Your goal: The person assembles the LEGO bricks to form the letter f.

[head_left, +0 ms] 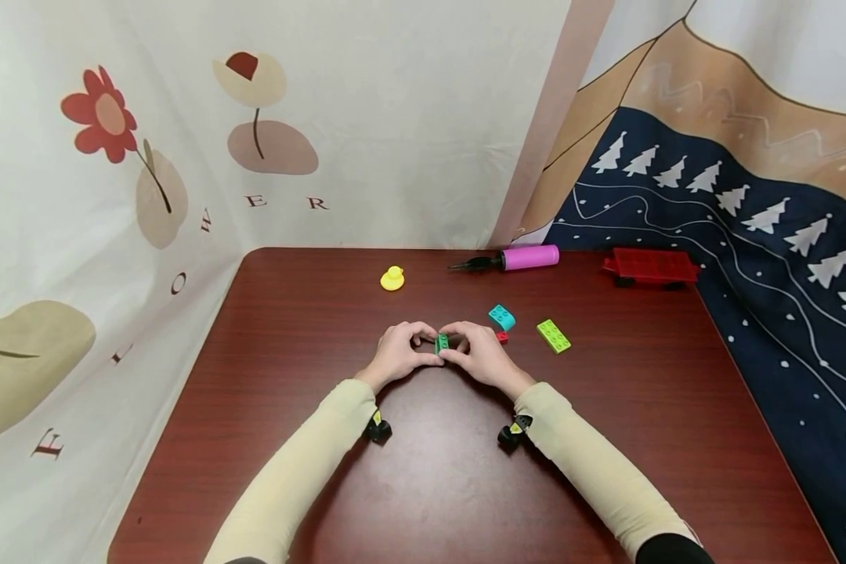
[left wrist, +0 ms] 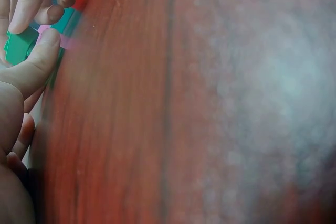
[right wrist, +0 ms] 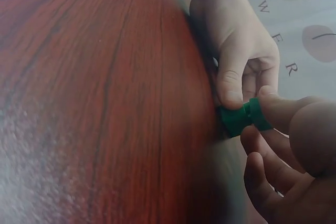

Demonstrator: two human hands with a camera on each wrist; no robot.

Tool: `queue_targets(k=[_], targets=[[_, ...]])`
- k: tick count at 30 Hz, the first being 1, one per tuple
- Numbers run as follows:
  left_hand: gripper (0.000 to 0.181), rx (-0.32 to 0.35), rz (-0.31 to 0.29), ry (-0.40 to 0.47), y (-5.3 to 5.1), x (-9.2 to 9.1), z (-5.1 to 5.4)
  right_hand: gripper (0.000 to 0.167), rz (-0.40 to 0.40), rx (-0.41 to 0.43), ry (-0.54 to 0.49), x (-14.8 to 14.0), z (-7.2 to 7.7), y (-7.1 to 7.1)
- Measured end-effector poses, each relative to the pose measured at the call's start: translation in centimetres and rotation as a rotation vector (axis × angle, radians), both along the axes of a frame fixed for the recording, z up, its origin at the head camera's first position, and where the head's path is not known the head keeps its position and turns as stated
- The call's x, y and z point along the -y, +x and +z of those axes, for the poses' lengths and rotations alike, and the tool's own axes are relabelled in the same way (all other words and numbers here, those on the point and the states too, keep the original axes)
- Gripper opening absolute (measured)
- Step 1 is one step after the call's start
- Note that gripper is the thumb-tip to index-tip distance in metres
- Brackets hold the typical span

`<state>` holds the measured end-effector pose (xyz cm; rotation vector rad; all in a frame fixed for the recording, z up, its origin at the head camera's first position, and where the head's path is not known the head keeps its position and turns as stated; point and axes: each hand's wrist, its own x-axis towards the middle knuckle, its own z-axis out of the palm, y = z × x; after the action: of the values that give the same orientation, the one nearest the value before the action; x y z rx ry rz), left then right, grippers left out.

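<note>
"while we look at the far side, can you read anything on the white cloth (head_left: 409, 117)?"

"yes, dark reddish capital letters (head_left: 256, 201): f, o, w, e and r. a mark between f and o is too skewed for me to read."

"and what's between the left hand (head_left: 397, 350) and the right hand (head_left: 482, 354)?"

"a small green brick (head_left: 442, 342) with studs. seen from the right wrist, it has two green parts with a narrow notch between; i can't tell if that's one piece or two."

"where is it, exactly?"

"over the middle of the table (head_left: 437, 486). whether it touches the tabletop, i can't tell."

"how are the fingers?"

"the left thumb and fingertip pinch its left side, the right thumb and fingertips its right. the right hand's other fingers curl loosely; the left's are partly hidden, so i can't say."

"and around them?"

"a teal brick (head_left: 502, 317) just beyond the right hand, a red brick (head_left: 502, 338) partly hidden by it, a lime brick (head_left: 553, 336) farther right. on the far side, from left to right: a yellow duck (head_left: 392, 278), a purple pump (head_left: 530, 257), a red wagon (head_left: 652, 266)."
</note>
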<state>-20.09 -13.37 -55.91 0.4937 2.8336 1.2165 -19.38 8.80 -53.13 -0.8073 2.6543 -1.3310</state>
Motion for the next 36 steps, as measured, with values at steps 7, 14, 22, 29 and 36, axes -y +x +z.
queue_targets(k=[7, 14, 22, 29, 36], targets=[[0.058, 0.002, -0.022, 0.066, 0.01, -0.01, 0.08, 0.036, 0.010, -0.015, 0.014, 0.22, -0.07, 0.06], [0.059, 0.007, -0.019, 0.069, -0.11, 0.02, 0.08, 0.037, 0.018, -0.061, 0.054, 0.43, 0.19, 0.03], [0.060, 0.017, -0.022, 0.057, 0.06, -0.14, 0.18, 0.036, 0.018, -0.090, 0.059, 0.62, -0.13, 0.09], [0.059, 0.016, -0.029, 0.059, 0.26, -0.19, 0.22, 0.035, 0.013, -0.093, 0.030, 0.55, -0.18, 0.21], [0.057, 0.009, -0.045, 0.026, 0.21, 0.03, 0.22, 0.034, 0.022, -0.091, 0.001, 0.53, -0.60, -0.18]])
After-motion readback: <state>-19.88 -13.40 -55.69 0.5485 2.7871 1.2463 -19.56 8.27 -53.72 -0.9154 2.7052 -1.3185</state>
